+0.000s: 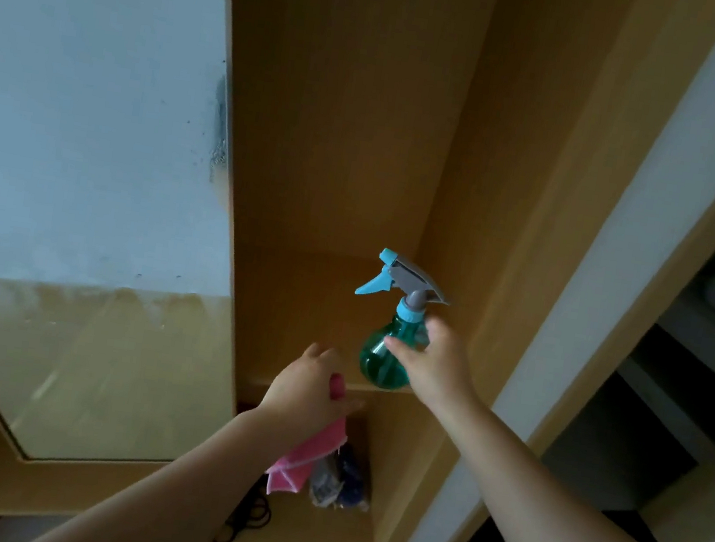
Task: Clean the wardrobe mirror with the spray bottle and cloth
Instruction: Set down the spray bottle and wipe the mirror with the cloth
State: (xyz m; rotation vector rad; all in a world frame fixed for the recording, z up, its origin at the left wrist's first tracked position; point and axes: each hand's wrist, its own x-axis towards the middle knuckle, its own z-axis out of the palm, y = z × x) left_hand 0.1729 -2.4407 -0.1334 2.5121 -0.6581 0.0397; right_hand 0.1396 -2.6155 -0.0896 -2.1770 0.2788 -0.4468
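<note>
A teal spray bottle (381,357) with a light-blue trigger and grey head stands at the front edge of a wooden wardrobe shelf (298,290). My right hand (434,364) grips its round body, thumb across the front. My left hand (311,390) holds a pink cloth (305,458), which hangs down below the fist. The wardrobe mirror (82,186) fills the open door on the left; dark spots mark its right edge.
Under the shelf lie a crumpled clear bag with dark blue contents (339,482) and black hair ties (247,519). A wooden upright (533,249) borders the compartment on the right, with a white wall strip and dark shelves (700,365) beyond it.
</note>
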